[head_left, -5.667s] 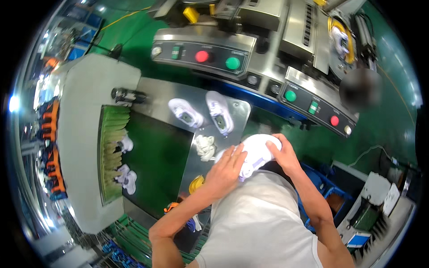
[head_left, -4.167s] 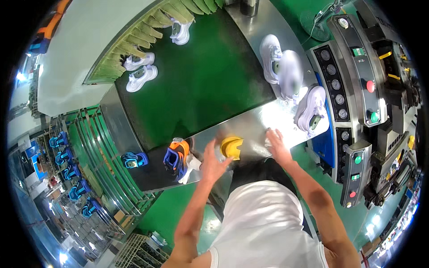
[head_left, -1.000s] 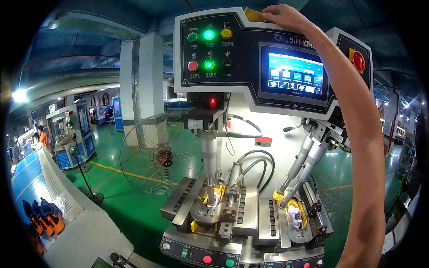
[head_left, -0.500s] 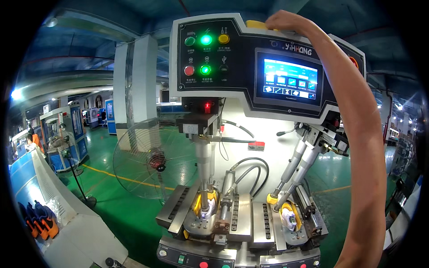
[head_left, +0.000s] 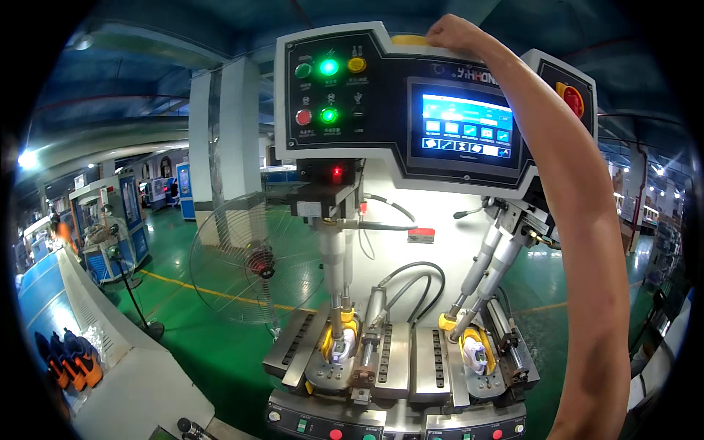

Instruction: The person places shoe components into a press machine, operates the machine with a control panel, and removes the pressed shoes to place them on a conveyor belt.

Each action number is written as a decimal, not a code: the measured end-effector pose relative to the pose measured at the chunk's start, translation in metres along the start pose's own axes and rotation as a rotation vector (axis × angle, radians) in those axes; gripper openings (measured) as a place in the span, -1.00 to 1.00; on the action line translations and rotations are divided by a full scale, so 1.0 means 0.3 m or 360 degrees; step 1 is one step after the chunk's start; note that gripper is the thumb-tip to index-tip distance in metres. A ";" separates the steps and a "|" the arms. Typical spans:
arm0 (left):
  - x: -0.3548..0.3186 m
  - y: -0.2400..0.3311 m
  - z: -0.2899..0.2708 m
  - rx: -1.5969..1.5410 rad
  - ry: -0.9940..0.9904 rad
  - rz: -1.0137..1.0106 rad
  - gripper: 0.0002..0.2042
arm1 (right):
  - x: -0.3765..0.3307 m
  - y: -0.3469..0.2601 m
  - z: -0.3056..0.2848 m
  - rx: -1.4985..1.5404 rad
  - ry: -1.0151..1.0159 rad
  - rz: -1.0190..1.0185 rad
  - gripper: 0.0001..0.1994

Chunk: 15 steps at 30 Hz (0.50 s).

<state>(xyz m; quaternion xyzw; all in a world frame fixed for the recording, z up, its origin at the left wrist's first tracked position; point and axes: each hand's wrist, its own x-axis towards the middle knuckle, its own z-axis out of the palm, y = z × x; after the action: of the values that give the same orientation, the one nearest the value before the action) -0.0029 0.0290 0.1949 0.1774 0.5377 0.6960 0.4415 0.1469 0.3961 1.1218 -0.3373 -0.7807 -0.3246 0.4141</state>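
Note:
My right arm reaches up across the front of a grey and black machine (head_left: 396, 158). At its top edge, my right hand (head_left: 456, 34) has its fingers curled down next to a yellow piece (head_left: 409, 39). What those fingers close on, if anything, is hidden. Below the hand is a lit touchscreen (head_left: 463, 121), partly covered by my forearm. Lower down, two slanting metal rods press toward a yellow and white shoe-like piece (head_left: 477, 354) in the right station. A similar yellow and white piece (head_left: 343, 345) sits under the left rods. My left hand is out of the picture.
A red emergency knob (head_left: 570, 100) is right of my forearm. Lit buttons (head_left: 328, 67) fill the left panel. Lower control panels (head_left: 326, 424) front both stations. A caged fan (head_left: 257, 260) stands left. Several dark blue and orange pieces (head_left: 70, 363) lie on the left bench.
The machine and my right hand sit slightly further left in the picture, and more of the red knob shows beside my forearm. The hand stays by the yellow piece on top.

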 end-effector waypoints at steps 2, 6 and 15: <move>-0.003 -0.001 0.014 0.0008 0.0003 -0.0007 -0.74 | 0.043 0.066 0.016 -0.0200 0.0001 0.0041 -0.68; -0.052 0.004 0.021 -0.0021 0.0044 -0.0125 -0.74 | -0.001 0.058 -0.005 0.0052 0.0627 -0.0026 -0.64; -0.105 -0.170 -0.113 0.0101 0.0169 -0.0033 -0.72 | -0.237 -0.001 -0.232 -0.0297 0.0600 0.0224 -0.77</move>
<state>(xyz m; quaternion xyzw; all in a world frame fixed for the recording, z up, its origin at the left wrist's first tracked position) 0.0115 -0.0148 0.1438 0.1488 0.5840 0.6824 0.4137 0.2071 0.3228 1.0913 -0.3612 -0.6306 -0.4230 0.5412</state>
